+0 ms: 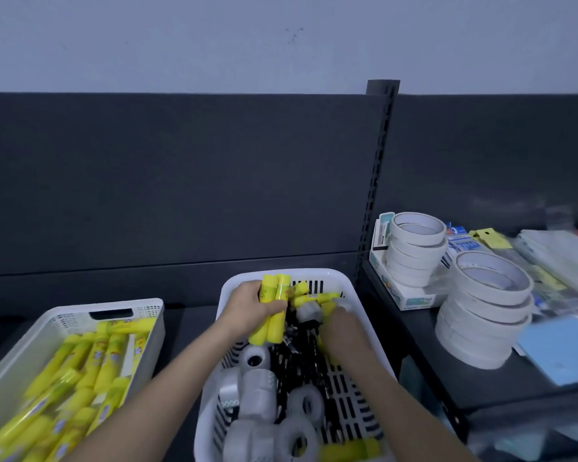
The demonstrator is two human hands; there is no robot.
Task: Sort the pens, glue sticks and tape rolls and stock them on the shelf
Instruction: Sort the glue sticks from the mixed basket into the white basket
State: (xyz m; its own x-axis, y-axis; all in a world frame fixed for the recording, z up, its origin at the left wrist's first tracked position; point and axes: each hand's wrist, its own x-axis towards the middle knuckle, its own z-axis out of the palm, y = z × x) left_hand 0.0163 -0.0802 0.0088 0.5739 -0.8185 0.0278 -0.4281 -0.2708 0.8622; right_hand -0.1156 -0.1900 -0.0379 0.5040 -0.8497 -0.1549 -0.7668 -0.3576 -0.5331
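1. Nearest, below both grips, grey tape rolls [259, 395] crowd the near end of the white basket [317, 273]. A single glue stick [351, 448] lies at its near right corner.
2. Black pens [301, 358] lie in a heap along the basket's middle, just below the grips and between the two forearms.
3. The left grip [247, 308] is curled round a bundle of yellow glue sticks [271, 288]. It holds them nearly upright over the far left part of the basket.
4. The right grip [342, 323] sits just right of the left one, down among the loose glue sticks [317, 298] at the basket's far end. It is blurred, so I cannot tell whether its fingers are spread or pinching.
5. Well left of the left grip, a white tray [17, 358] on the dark shelf [194, 328] holds many sorted glue sticks [90, 361] lying side by side.
6. Right of the right grip, on the neighbouring shelf, stands a near stack of white tape [488, 311] with a blue pad [561, 348] just beside it. A far stack of white tape [414, 248] rests on a white box [404, 291].
7. Beyond everything runs a dark back panel [181, 178] with a slotted post [377, 178].
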